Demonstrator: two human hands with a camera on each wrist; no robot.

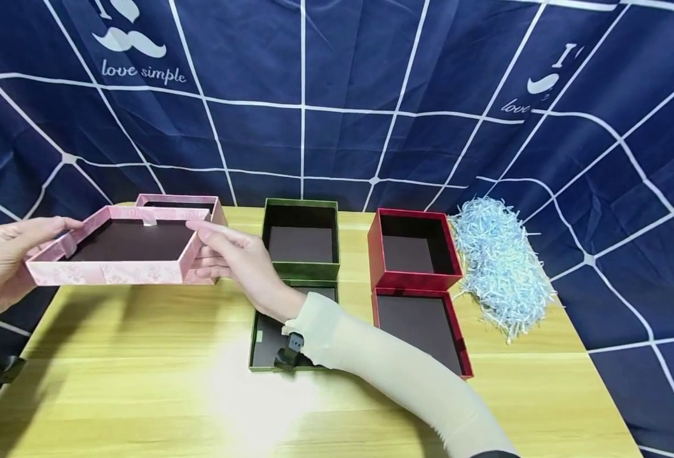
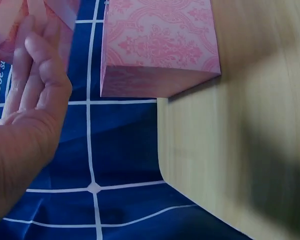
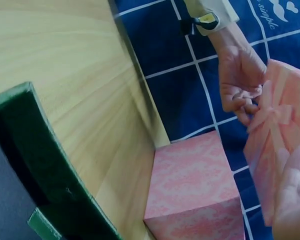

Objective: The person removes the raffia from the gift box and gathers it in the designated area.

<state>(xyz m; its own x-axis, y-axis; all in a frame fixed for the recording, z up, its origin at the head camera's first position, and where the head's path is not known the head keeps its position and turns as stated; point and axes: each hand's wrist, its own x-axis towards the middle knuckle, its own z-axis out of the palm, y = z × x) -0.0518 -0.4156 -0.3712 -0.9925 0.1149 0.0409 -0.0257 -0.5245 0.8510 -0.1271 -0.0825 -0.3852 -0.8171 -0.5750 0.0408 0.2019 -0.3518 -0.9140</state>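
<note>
A pink patterned box lid (image 1: pixel 137 273) is held above the table's left side, its dark inside facing up. A ribbon bow (image 3: pixel 272 117) shows on its outer face in the right wrist view. My left hand (image 1: pixel 11 254) grips the lid's left edge, thumb on the rim and fingers below. At the right edge, my right hand (image 1: pixel 245 254) pinches the lid's wall, with its thumb over the rim. Behind and partly hidden by the lid stands the matching pink box (image 2: pixel 160 40), on the table.
On the wooden table (image 1: pixel 142 381), a green box (image 1: pixel 302 270) stands behind its upturned lid (image 1: pixel 262 337), which my right forearm partly covers. A red box (image 1: pixel 377 254) stands behind a red lid (image 1: pixel 417 318). Light blue shredded paper (image 1: pixel 500 261) lies at the right. Blue cloth (image 1: pixel 337 146) hangs behind.
</note>
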